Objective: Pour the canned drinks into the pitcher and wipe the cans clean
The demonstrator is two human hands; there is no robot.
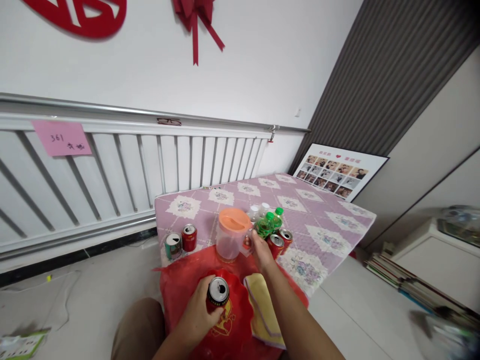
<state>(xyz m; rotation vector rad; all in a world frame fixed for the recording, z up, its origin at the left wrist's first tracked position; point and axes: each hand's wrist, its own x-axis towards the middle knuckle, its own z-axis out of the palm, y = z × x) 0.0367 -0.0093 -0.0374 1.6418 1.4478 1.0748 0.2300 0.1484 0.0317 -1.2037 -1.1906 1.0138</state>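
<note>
My left hand (pixel 200 310) is wrapped round an opened dark-topped can (pixel 218 291), above a red scalloped tray (pixel 240 295) with a gold print. My right hand (pixel 258 247) grips the handle of a clear plastic pitcher (pixel 228 242) with an orange lid (pixel 234 220). The pitcher is upright at the back edge of a red cloth (pixel 176 280). A folded yellow towel (pixel 262 305) lies right of the tray, under my right forearm. Left of the pitcher are a green can (pixel 173 246) and a red can (pixel 189 237). Right of it stand two red cans (pixel 276 244) and green-capped bottles (pixel 270 220).
Two white-capped bottles (pixel 258 211) stand behind the pitcher. The table's floral cloth (pixel 292 202) reaches to the radiator (pixel 195 160) and a leaning photo board (pixel 337 170). My knee (pixel 140 327) is at the lower left. Stacked books (pixel 420 290) lie at the right.
</note>
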